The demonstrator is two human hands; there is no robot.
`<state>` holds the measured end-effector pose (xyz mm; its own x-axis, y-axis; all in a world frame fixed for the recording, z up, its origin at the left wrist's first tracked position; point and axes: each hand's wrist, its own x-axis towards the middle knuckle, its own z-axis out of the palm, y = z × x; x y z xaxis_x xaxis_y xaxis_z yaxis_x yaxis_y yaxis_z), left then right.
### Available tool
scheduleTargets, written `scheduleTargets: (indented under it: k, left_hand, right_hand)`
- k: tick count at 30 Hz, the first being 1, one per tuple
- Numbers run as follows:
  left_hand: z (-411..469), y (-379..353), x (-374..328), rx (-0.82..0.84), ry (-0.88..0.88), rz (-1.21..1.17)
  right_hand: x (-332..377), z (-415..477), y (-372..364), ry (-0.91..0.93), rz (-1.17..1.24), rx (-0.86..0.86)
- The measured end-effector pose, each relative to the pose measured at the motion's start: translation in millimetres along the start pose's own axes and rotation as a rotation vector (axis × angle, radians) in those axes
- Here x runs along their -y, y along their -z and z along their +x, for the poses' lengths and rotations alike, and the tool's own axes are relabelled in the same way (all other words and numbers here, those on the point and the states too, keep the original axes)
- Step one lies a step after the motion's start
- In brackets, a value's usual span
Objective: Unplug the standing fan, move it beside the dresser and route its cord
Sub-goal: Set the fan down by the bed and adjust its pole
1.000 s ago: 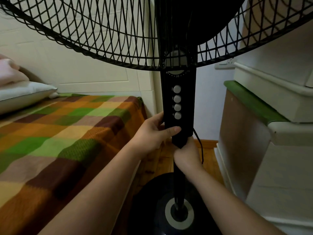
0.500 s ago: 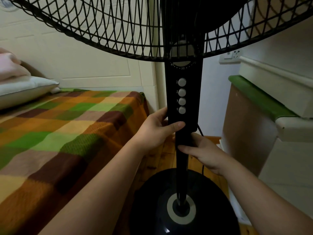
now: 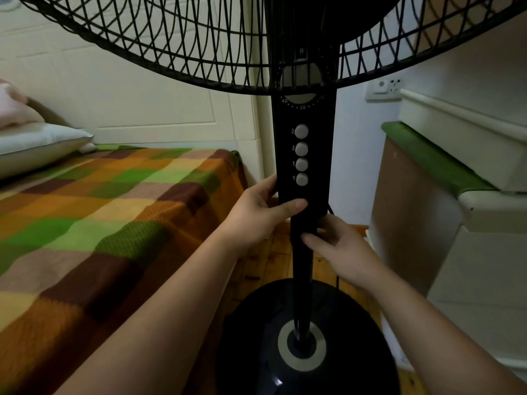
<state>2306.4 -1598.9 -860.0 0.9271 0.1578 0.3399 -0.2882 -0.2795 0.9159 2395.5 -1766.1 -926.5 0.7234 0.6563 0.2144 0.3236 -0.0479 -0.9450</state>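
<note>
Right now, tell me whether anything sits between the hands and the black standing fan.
Nothing does: the left hand grips the black standing fan below its buttons, and the right hand touches its pole.

One fan (image 3: 302, 155), four buttons (image 3: 301, 131), two hands (image 3: 256, 215).

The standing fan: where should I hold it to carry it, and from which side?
Grip the fan's narrow black column just below the control panel, probably from the front with one hand per side. The left hand wraps the panel's lower end; the right hand touches the pole beneath. The wire cage is wide and flimsy, and the round base sits low.
</note>
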Motion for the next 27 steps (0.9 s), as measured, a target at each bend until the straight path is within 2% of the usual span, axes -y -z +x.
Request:
scheduleTargets:
  k: [5,9,13,18,20,22,27]
  left_hand:
    - [-0.3,-0.5,0.3,-0.011,-0.002,-0.002]
    - [-0.7,-1.9,-1.0,-0.023,0.009,-0.015]
    - [-1.0,-2.9,-0.1,-0.022,0.010,-0.042]
    - [-1.1,-3.1,-1.2,-0.017,0.024,-0.050]
    - [-1.0,-2.9,-0.9,-0.018,0.023,-0.043]
    - [-1.0,-2.5,-1.1,-0.015,0.026,-0.041]
    - [-1.2,-2.1,-1.3,-0.004,0.020,-0.036]
  right_hand:
    - [9.3,14.0,8.8,-0.050,0.125,0.143]
    - [10.9,16.3,9.6,-0.082,0.124,0.155]
    - [9.9,8.2,-1.0,0.004,0.058,0.014]
    - [6.0,-2.5,-44.2,0.136,0.042,-0.403]
    - [6.4,-3.1,-50.4,0.163,0.041,-0.444]
    - [8.0,-1.0,-43.3,0.143,0.048,-0.372]
    - [2.9,10.6,-9.1,-0.038,0.093,0.020]
